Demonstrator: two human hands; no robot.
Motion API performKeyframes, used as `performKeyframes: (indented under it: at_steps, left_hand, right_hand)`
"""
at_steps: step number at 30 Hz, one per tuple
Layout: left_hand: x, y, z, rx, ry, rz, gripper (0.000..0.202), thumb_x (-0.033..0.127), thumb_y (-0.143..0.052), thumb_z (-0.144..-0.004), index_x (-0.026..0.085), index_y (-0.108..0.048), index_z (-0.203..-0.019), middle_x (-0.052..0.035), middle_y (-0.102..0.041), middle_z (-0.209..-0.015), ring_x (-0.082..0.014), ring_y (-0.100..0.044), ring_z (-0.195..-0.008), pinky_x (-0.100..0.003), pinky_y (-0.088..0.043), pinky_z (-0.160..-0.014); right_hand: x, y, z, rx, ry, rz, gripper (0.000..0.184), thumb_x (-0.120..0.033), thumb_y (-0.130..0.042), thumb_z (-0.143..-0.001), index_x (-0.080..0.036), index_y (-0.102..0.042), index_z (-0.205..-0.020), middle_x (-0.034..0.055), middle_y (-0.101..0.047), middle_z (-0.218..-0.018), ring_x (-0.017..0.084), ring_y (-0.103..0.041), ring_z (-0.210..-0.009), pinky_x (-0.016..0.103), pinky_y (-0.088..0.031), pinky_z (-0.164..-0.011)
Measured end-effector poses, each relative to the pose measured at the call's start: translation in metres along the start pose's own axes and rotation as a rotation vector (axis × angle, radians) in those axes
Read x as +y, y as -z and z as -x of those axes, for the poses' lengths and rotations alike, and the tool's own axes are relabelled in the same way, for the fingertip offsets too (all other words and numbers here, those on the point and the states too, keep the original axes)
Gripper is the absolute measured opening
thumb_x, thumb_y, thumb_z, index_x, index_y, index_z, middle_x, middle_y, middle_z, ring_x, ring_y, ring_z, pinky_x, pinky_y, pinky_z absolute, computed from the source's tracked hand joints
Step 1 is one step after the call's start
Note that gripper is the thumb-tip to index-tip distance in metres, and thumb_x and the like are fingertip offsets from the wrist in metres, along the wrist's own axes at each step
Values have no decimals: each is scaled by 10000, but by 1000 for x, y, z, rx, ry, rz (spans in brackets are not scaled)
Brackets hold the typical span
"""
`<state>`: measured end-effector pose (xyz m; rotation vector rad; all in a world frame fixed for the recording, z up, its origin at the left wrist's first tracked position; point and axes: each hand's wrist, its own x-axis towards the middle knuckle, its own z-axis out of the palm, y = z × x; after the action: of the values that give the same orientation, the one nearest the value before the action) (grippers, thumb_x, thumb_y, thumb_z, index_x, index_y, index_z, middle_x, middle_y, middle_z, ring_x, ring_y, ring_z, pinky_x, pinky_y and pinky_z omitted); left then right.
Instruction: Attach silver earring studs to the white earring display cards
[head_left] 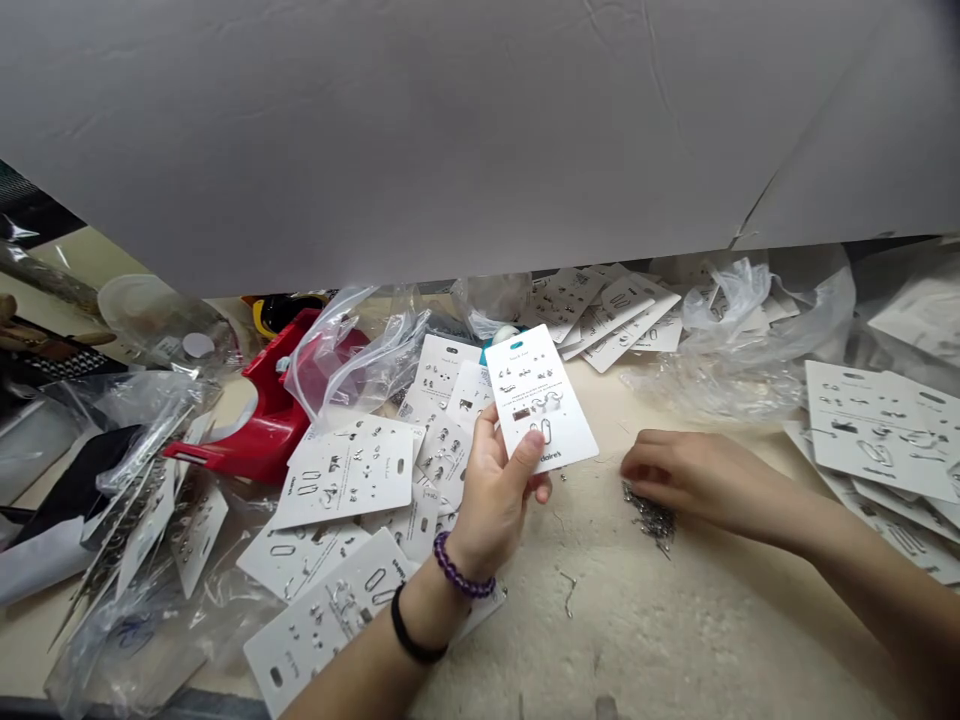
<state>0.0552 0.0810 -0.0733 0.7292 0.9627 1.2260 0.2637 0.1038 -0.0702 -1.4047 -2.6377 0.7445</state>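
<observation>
In my left hand [499,490] is a white earring card [574,425], gripped between thumb and fingers near its lower edge and tilted up towards me. Several small metal earrings are fixed to it. My right hand [667,475] rests over a small heap of dark silvery metal pieces [654,520] on the table. Its fingers are curled down and closed at the heap's edge, and their tips are partly hidden, so I cannot see what they pinch. A loose thin metal bit [570,592] lies nearer to me on the tabletop.
Filled earring cards [349,475] lie spread left of my left hand, beside a red plastic holder [270,410]. Another stack of cards [885,430] is at the right. More cards [619,310] and clear plastic bags [742,340] lie behind. A large pale panel [480,140] overhangs the back.
</observation>
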Motion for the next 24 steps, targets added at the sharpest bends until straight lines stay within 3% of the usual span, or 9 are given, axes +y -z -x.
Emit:
performKeyframes:
  at_steps: [4,8,15,24]
  left_hand:
    - [1,1,0,1,56,7,460,247,-630,-730,228,-401,-1128,-26,-541,-1021,-65,-499,-697,-116,-343,-417]
    - [1,3,-1,-4,98,22,448,231,-662,-690,208,-450,-1083,-40,-561,-1002,-70,-501,-673,-135,-347,-434]
    - [-2,-3,3,-16,-11,-200,391,269,-625,-718,200,-448,-1060,-58,-553,-1040,-136,-530,-785,-203,-470,-517]
    - [-7,-2,5,-116,-63,-271,304,296,-497,-816,194,-399,-1085,-80,-530,-1112,-182,-547,-912,-262,-515,-618]
  right_hand:
    - [-1,-4,1,-15,80,82,144,-203,-473,-839,-233,-612,-864,8,-588,-821,137,-556,-610,228,-371,-468]
    - [-4,-6,2,-8,104,140,155,-161,-445,-837,-204,-578,-770,12,-565,-754,132,-533,-583,223,-331,-447]
    - [-6,5,3,47,45,-34,137,-218,-432,-856,-196,-516,-749,3,-564,-735,129,-515,-597,239,-373,-492]
    - [-28,2,5,414,259,-436,86,-135,-485,-820,-193,-547,-804,10,-564,-730,103,-502,-602,227,-405,-507]
